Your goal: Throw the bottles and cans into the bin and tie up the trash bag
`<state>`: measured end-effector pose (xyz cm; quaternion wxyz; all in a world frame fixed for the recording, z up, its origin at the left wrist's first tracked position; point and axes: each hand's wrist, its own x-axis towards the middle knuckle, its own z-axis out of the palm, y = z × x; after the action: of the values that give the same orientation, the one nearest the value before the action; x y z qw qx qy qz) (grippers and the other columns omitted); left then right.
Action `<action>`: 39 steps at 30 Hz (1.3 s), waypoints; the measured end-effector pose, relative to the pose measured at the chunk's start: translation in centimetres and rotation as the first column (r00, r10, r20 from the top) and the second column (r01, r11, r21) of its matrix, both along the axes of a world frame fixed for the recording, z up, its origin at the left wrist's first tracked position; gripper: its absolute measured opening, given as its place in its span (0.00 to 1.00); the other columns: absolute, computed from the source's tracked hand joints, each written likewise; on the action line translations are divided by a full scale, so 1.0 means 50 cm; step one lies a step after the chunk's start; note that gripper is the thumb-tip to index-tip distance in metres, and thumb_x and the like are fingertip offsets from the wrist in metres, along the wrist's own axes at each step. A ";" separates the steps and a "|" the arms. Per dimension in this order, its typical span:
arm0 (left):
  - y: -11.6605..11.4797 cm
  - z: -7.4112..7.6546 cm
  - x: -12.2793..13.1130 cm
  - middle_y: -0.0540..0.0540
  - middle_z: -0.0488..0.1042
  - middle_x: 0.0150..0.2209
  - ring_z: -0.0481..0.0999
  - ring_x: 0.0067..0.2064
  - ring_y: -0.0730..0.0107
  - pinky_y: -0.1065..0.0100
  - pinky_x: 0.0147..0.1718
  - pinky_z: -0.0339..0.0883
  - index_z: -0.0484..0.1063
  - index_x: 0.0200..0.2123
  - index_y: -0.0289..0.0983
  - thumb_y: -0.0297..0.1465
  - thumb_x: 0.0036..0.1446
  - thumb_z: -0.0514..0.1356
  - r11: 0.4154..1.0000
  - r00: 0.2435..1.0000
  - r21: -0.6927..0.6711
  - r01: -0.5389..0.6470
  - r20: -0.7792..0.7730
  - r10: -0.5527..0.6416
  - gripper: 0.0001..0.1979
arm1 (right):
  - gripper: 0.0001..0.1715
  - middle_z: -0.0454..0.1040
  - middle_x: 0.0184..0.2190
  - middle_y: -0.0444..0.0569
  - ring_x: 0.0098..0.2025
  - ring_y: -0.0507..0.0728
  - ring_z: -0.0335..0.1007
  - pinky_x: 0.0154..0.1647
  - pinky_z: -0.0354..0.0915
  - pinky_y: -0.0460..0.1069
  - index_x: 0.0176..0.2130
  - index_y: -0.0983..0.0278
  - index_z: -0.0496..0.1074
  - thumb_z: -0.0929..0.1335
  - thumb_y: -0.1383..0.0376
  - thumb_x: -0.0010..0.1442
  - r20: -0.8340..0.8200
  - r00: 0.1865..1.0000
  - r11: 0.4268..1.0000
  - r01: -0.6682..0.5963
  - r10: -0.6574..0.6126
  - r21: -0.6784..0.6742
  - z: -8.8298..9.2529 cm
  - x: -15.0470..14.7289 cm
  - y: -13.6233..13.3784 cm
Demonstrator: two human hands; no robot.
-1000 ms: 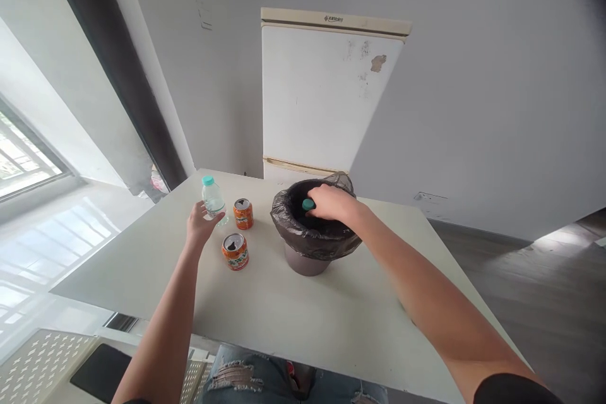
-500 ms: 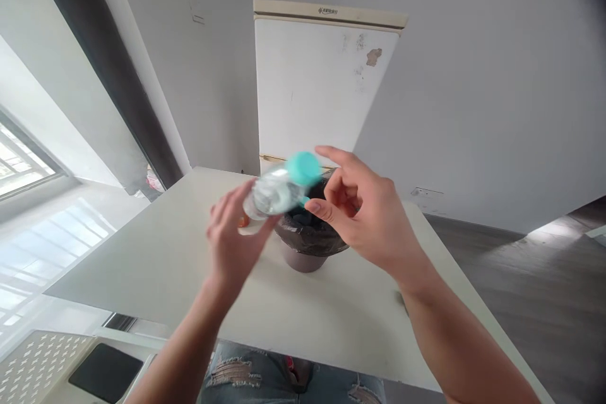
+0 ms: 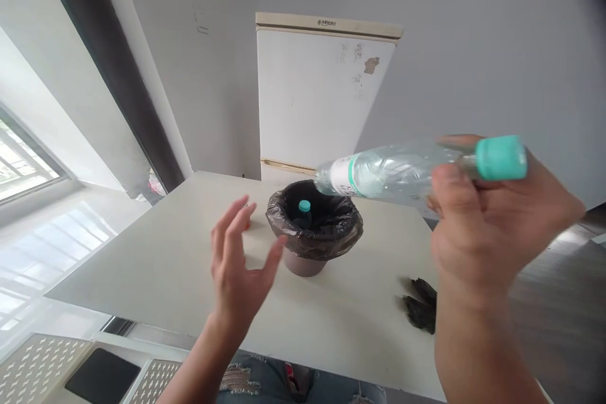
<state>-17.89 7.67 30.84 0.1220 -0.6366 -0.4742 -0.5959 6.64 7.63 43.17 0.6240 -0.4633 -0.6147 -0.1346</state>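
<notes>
The right hand is gripping a clear plastic bottle with a teal cap sideways; the left hand is hovering spread open, holding nothing.

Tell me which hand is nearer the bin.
Left. The left hand hangs open just left of the bin; the right hand holds a bottle up off to its right.

Before you a pale tabletop stands near a plain grey wall, with a scuffed white fridge behind it. Daylight comes through the window on your left, beside a dark upright band. Grey wood floor lies to your right.
</notes>
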 end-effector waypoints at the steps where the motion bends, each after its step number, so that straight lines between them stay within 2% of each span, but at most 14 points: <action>1: -0.001 -0.015 -0.020 0.37 0.71 0.65 0.73 0.65 0.48 0.47 0.64 0.67 0.68 0.66 0.43 0.37 0.61 0.70 0.998 0.998 -0.029 -0.055 0.016 0.055 0.31 | 0.13 0.61 0.23 0.42 0.27 0.54 0.60 0.31 0.59 0.52 0.43 0.57 0.79 0.71 0.52 0.68 0.000 1.000 0.999 -0.005 0.005 -0.032 -0.005 0.006 0.010; 3: 0.006 -0.057 -0.065 0.37 0.70 0.66 0.71 0.66 0.46 0.45 0.65 0.64 0.69 0.65 0.43 0.40 0.63 0.68 0.971 0.984 -0.167 -0.171 0.026 0.178 0.29 | 0.14 0.58 0.21 0.40 0.25 0.52 0.56 0.28 0.57 0.50 0.35 0.58 0.77 0.74 0.51 0.65 0.011 0.999 0.988 -0.048 0.050 -0.145 -0.026 0.013 0.039; 5: 0.020 -0.108 -0.109 0.35 0.66 0.69 0.66 0.69 0.42 0.42 0.67 0.60 0.66 0.67 0.43 0.46 0.63 0.67 0.892 0.961 -0.374 -0.254 0.008 0.277 0.33 | 0.20 0.57 0.20 0.39 0.23 0.51 0.54 0.27 0.55 0.49 0.29 0.59 0.70 0.73 0.50 0.65 0.089 0.987 0.933 -0.092 0.131 -0.348 -0.056 0.011 0.072; 8: 0.039 -0.187 -0.162 0.32 0.61 0.72 0.63 0.71 0.35 0.38 0.67 0.59 0.61 0.71 0.40 0.51 0.60 0.66 0.733 0.953 -0.625 -0.270 -0.064 0.296 0.41 | 0.25 0.60 0.19 0.39 0.23 0.52 0.54 0.26 0.54 0.49 0.27 0.59 0.61 0.72 0.50 0.65 0.209 0.953 0.791 -0.049 0.220 -0.610 -0.102 0.003 0.114; 11: 0.049 -0.248 -0.192 0.31 0.65 0.70 0.66 0.69 0.35 0.40 0.65 0.63 0.61 0.70 0.38 0.50 0.59 0.65 0.630 0.969 -0.744 -0.224 -0.105 0.222 0.42 | 0.19 0.68 0.22 0.42 0.23 0.53 0.60 0.24 0.53 0.49 0.28 0.58 0.63 0.71 0.54 0.63 0.324 0.898 0.603 0.086 0.298 -0.793 -0.126 -0.004 0.143; 14: 0.054 -0.283 -0.204 0.34 0.70 0.66 0.72 0.64 0.39 0.46 0.60 0.69 0.64 0.66 0.39 0.49 0.60 0.62 0.587 0.976 -0.785 -0.198 -0.104 0.191 0.36 | 0.12 0.72 0.24 0.45 0.26 0.55 0.66 0.26 0.53 0.50 0.27 0.59 0.66 0.71 0.60 0.59 0.449 0.823 0.451 0.272 0.348 -0.850 -0.131 -0.014 0.166; 18: 0.063 -0.292 -0.203 0.37 0.74 0.62 0.76 0.61 0.42 0.51 0.54 0.71 0.65 0.63 0.40 0.49 0.62 0.61 0.566 0.980 -0.807 -0.170 -0.077 0.185 0.32 | 0.11 0.73 0.25 0.50 0.36 0.60 0.73 0.38 0.59 0.52 0.25 0.62 0.67 0.70 0.68 0.56 0.635 0.613 0.431 0.468 0.471 -0.772 -0.131 -0.036 0.200; 21: 0.064 -0.281 -0.197 0.39 0.77 0.60 0.78 0.59 0.45 0.54 0.50 0.71 0.65 0.61 0.42 0.46 0.61 0.63 0.580 0.980 -0.799 -0.158 -0.053 0.193 0.29 | 0.08 0.76 0.30 0.53 0.46 0.66 0.74 0.48 0.60 0.56 0.26 0.63 0.71 0.71 0.71 0.56 0.682 0.507 0.448 0.515 0.528 -0.730 -0.125 -0.038 0.209; 23: 0.055 -0.264 -0.190 0.41 0.79 0.57 0.79 0.57 0.45 0.55 0.49 0.71 0.66 0.61 0.43 0.47 0.61 0.64 0.612 0.974 -0.773 -0.167 -0.031 0.227 0.28 | 0.05 0.78 0.35 0.55 0.48 0.67 0.74 0.50 0.61 0.58 0.29 0.64 0.74 0.72 0.68 0.58 0.681 0.511 0.481 0.482 0.525 -0.732 -0.112 -0.028 0.198; 25: 0.040 -0.235 -0.176 0.41 0.80 0.56 0.80 0.56 0.46 0.54 0.50 0.72 0.67 0.60 0.44 0.48 0.60 0.66 0.682 0.965 -0.708 -0.186 0.001 0.264 0.29 | 0.06 0.79 0.39 0.54 0.48 0.66 0.74 0.51 0.63 0.59 0.36 0.63 0.78 0.73 0.63 0.63 0.666 0.595 0.576 0.376 0.450 -0.725 -0.093 -0.018 0.172; 28: 0.011 -0.168 -0.141 0.41 0.80 0.55 0.81 0.53 0.49 0.53 0.52 0.73 0.69 0.61 0.43 0.48 0.58 0.69 0.821 0.956 -0.527 -0.221 0.049 0.289 0.31 | 0.13 0.79 0.42 0.50 0.49 0.63 0.74 0.50 0.68 0.57 0.49 0.58 0.80 0.71 0.56 0.68 0.475 0.793 0.712 0.075 0.382 -0.698 -0.064 -0.025 0.112; 31: -0.012 -0.089 -0.089 0.40 0.80 0.53 0.81 0.53 0.52 0.55 0.52 0.74 0.70 0.62 0.42 0.41 0.59 0.71 0.931 0.974 -0.301 -0.206 0.026 0.224 0.30 | 0.30 0.77 0.55 0.48 0.56 0.63 0.73 0.55 0.71 0.58 0.63 0.50 0.73 0.74 0.48 0.64 0.295 0.770 0.667 -0.217 0.565 -0.713 -0.050 -0.062 0.051; 34: -0.025 -0.029 -0.030 0.40 0.80 0.55 0.80 0.55 0.53 0.55 0.54 0.74 0.69 0.64 0.42 0.34 0.59 0.71 0.989 0.996 -0.130 -0.067 -0.068 0.059 0.30 | 0.48 0.71 0.63 0.49 0.63 0.66 0.69 0.61 0.72 0.61 0.70 0.49 0.65 0.78 0.43 0.58 0.243 0.731 0.628 -0.310 0.637 -0.714 -0.052 -0.101 0.012; 39: -0.028 0.012 0.037 0.41 0.78 0.57 0.79 0.58 0.54 0.53 0.57 0.74 0.66 0.67 0.44 0.25 0.60 0.67 0.989 0.988 -0.091 0.116 -0.093 -0.124 0.33 | 0.23 0.75 0.54 0.47 0.47 0.58 0.76 0.47 0.76 0.53 0.57 0.51 0.75 0.75 0.57 0.63 0.198 0.772 0.658 -0.343 0.604 -0.671 -0.043 -0.106 -0.004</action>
<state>-16.03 6.25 31.43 0.0817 -0.6971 -0.4535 -0.5493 1.34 7.43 41.03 0.3155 -0.4161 -0.8403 0.1457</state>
